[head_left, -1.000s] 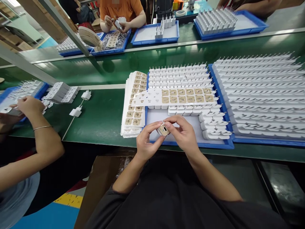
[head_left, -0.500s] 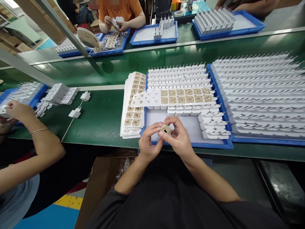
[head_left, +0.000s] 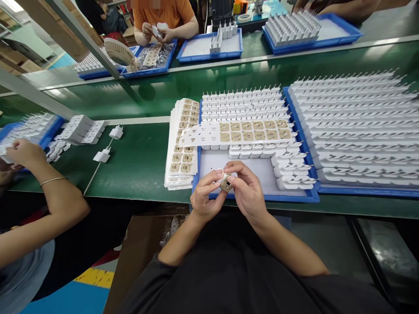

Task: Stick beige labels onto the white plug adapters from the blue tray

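Over the front edge of a blue tray (head_left: 209, 168), my left hand (head_left: 206, 194) is closed around a white plug adapter (head_left: 225, 183). A tan sticker with dark cut-outs covers the face of the adapter turned toward me. My right hand (head_left: 248, 189) grips the same adapter from the other side, its thumb and fingertips at the sticker's edge. Fingers hide much of the adapter's body. Just beyond, a sheet of tan stickers (head_left: 253, 132), partly bare on its left, lies across rows of white plug adapters (head_left: 242, 104) in the tray.
A stack of sticker sheets (head_left: 181, 144) stands left of the tray. To the right, another blue tray is filled with adapters (head_left: 360, 131). Two loose adapters (head_left: 102, 155) lie on the green bench. A co-worker's arm (head_left: 62, 192) is at the left; another person (head_left: 163, 22) sits opposite.
The adapter has been tilted and lowered slightly in my fingers, so more of its stickered face and a pin show. My right fingers have shifted along its edge.
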The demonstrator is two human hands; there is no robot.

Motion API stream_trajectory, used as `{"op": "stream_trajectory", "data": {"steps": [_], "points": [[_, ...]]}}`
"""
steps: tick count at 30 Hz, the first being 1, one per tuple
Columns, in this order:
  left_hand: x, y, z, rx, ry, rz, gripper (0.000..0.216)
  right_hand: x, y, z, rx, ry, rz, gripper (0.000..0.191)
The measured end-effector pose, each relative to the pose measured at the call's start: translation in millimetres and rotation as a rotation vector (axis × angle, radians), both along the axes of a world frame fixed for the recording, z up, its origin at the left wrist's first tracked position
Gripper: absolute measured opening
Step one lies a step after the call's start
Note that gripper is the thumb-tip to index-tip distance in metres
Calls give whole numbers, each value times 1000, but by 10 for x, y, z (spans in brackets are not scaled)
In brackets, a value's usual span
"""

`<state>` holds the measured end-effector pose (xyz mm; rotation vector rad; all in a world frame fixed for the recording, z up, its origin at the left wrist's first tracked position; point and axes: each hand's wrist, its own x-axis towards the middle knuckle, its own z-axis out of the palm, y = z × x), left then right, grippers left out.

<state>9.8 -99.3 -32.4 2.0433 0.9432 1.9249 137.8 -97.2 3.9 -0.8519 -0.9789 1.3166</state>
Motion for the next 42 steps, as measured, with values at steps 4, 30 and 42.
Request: {"op": "stream_trajectory", "data": {"steps": [4,30,42], "points": [[1,-2,17,20,7,-6,41,-15,-4,22,-14,-4,-5,6],[57,-28,-55,-49,-117,-91,48,-14,12,33,76,-6,29,15],[15,-10,-56,-95,-202,-167,54,148,70,7,154,-158,68,15]]}}
